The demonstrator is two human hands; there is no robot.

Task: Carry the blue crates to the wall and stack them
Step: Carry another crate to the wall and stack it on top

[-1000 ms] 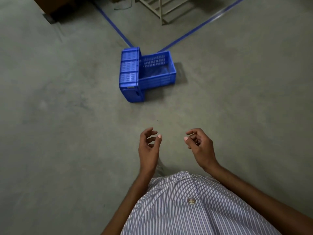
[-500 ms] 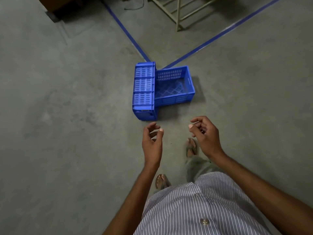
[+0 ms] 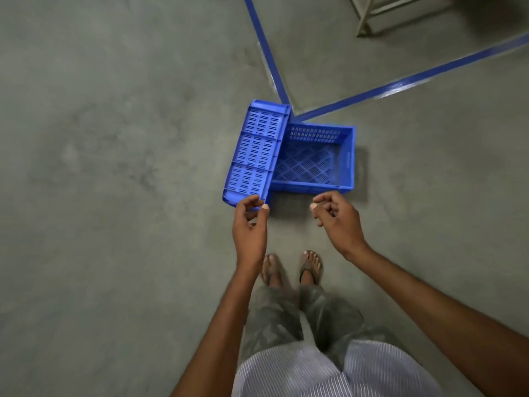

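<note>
1. Left hand: grip narrow, thumb and fingers curled toward one another and holding nothing; its fingertips overlapped the near corner of the tilted crate in the picture. Whether they touched it could not be told.
2. Right hand: grip likewise narrow and empty, hovering just short of the near wall of the flat crate, apart from it.
3. Tilted crate: turned on its side with a slotted wall facing up, leaning against the left end of the flat crate. Its long axis ran away from the person, slightly rightward at the far end. It lay directly ahead of the left hand, the nearer of the two.
4. Flat crate: upright and open, resting on the floor, long axis lying across the body, ahead of the right hand.
5. Blue floor lines: met in a corner just beyond the crates. No wall appeared in the head view, so the carrying was judged not yet begun.
</note>
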